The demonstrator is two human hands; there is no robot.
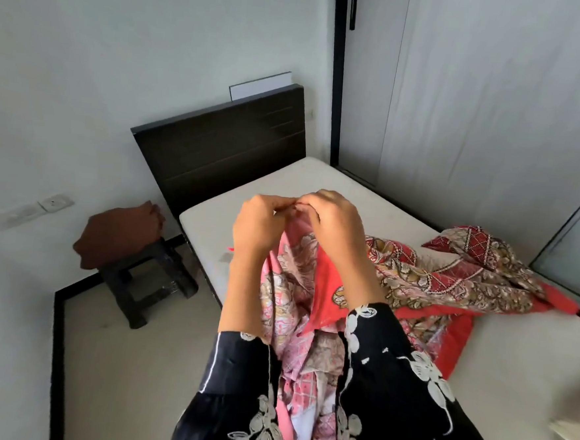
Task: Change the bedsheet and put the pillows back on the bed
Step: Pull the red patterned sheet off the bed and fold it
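While lifted close together over the bed, pinch one bunched edge of the red and pink floral-patterned fabric bedsheet (432, 278): left hand (257, 224) and right hand (336, 223), each with fingers curled tight on the cloth, knuckles almost touching. Head view only. Lets the sheet hang from that pinch down between the black sleeves with white embroidered flowers (390, 381), then finds it spread in rumpled folds across the right part of the bare white rectangular mattress (266, 190), up to its right-hand edge. Shows behind the mattress a dark brown slatted wooden headboard (225, 146) against the pale wall. Shows left of the bed, on the beige floor (127, 363), a small dark square stool (147, 278) carrying a soft brown bundle (119, 235); pillow or folded cloth, cannot tell. Shows along the far side a tall white wardrobe door with a black frame (496, 97).
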